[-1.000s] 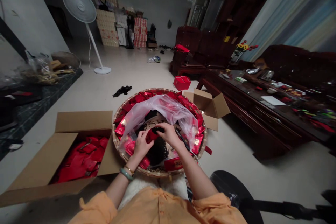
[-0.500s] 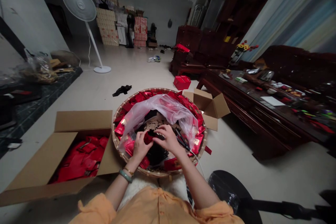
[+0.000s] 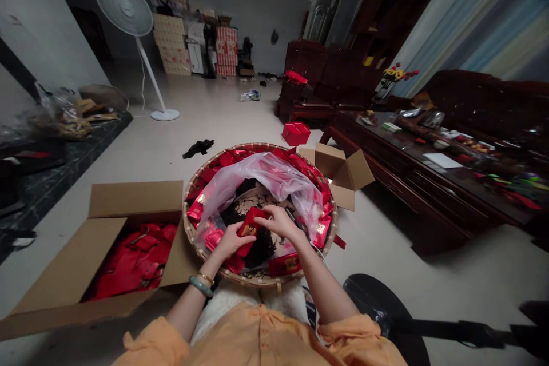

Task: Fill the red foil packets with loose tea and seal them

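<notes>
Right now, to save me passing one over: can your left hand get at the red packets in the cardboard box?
Probably, once freed: the left hand holds a red packet, and only the woven basket's rim and box wall lie between.

Pedestal fan (image 3: 124,7) (white) near stacked cartons (image 3: 171,46)

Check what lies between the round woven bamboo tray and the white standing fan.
A crumpled black cloth lies on the pale floor there, in the head view.

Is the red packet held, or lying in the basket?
Held: the red packet is pinched between the left hand and right hand, above the woven basket.
</notes>
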Tool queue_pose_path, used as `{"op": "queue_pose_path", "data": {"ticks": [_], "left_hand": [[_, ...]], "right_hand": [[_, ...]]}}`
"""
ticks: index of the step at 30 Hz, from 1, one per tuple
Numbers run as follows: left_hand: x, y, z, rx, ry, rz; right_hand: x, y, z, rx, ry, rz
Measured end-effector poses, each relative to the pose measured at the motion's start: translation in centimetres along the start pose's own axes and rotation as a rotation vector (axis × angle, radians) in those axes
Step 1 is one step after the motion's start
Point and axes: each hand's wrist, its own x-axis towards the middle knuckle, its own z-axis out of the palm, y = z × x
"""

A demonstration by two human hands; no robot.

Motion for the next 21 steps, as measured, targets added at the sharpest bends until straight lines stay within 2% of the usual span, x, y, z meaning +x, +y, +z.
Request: {"op": "queue_pose_path", "data": {"ticks": [5,9,11,15,18,21], "left_hand": [[-0.5,0.8,0.2,0.020,-0.047,0.016],[-0.7,0.7,0.1,0.076,-0.023,0.050],[-0.7,0.4,0.2,0.090,-0.028,0.081],[-0.7,0.1,0.0,0.043,-0.128,0.064],[-0.7,0.3,-0.7,0.051,-0.166,0.016],[-0.6,0.6,-1.5,0.077,-0.231,0.032]], "right_hand": [[-0.1,0.7,-0.9,0.150,-0.202,0.160],[-0.2,0.7,-1.1,0.282,-0.309,0.159],[-0.3,0.4,-1.0,0.276,-0.261,0.112],[-0.2,0.4,-0.9,0.264,-0.107,0.021],[-0.3,1.0,-0.6,0.335,-0.116,0.043],[-0.2,1.5,0.0,0.346,-0.085,0.058]]}}
